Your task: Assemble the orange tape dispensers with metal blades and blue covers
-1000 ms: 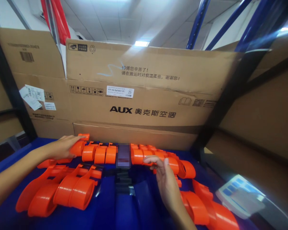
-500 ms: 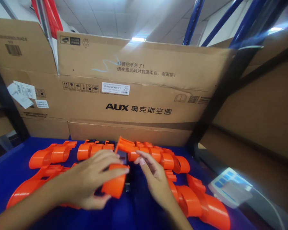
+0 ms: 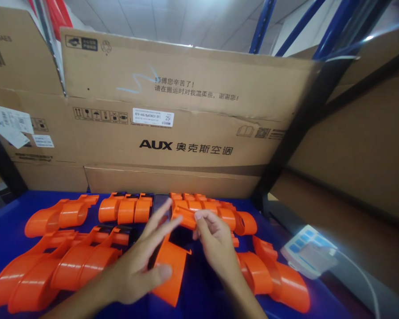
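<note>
My right hand (image 3: pixel 214 237) pinches the upper, narrow end of an orange plastic piece (image 3: pixel 173 270) over the middle of the blue surface. The wide curved end of this piece hangs down toward me. Beside it on the left, my left hand (image 3: pixel 142 261) has its fingers spread, with the thumb in front of the curved part; whether the thumb touches it cannot be made out. Behind the hands lies a dark flat object (image 3: pixel 161 204), partly hidden by my left fingers.
Similar orange pieces lie in rows on the blue surface (image 3: pixel 9 212), at left (image 3: pixel 43 221) and right (image 3: pixel 291 285). A cardboard panel (image 3: pixel 186 177) stands behind. At right are a white device with blue keys (image 3: pixel 307 250), its cable and a dark post (image 3: pixel 286 146).
My left hand has opened off the curved part and its fingers have spread. The orange piece has moved lower and slightly right, held by my right hand. The camera view has shifted a little.
</note>
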The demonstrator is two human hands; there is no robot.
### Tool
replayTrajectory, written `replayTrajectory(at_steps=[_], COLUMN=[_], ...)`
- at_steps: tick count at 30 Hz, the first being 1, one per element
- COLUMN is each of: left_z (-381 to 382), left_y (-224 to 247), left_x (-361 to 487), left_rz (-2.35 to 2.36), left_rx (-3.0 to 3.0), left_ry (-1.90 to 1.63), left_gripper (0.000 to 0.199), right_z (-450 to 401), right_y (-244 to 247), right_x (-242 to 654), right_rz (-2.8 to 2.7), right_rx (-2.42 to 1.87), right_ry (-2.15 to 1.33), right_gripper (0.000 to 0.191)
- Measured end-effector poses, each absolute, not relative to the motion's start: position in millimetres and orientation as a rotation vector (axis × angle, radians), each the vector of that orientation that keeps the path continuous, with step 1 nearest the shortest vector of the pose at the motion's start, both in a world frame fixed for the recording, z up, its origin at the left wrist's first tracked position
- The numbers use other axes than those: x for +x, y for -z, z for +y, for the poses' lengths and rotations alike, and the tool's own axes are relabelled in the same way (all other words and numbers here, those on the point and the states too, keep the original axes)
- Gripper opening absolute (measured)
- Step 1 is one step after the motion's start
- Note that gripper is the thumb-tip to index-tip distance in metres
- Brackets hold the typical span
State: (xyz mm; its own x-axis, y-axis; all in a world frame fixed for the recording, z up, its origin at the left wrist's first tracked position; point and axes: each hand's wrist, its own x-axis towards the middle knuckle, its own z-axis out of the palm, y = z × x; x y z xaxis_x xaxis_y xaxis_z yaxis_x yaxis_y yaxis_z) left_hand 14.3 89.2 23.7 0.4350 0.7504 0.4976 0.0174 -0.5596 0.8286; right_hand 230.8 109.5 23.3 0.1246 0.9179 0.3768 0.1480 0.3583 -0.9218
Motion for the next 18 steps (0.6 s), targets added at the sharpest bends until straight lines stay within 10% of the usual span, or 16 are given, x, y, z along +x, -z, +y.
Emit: replayTrajectory(at_steps=[18], left_z=[98], left_y=[7], left_x=[35], left_rz=[0.709], left_rx=[0.66], left_ry=[-1.473], left_gripper=[0.035], right_z=[102], right_y=[-3], right_x=[227], right_rz=[-2.337], right_rx=[-1.386], right_ry=[0.049], right_gripper=[0.022])
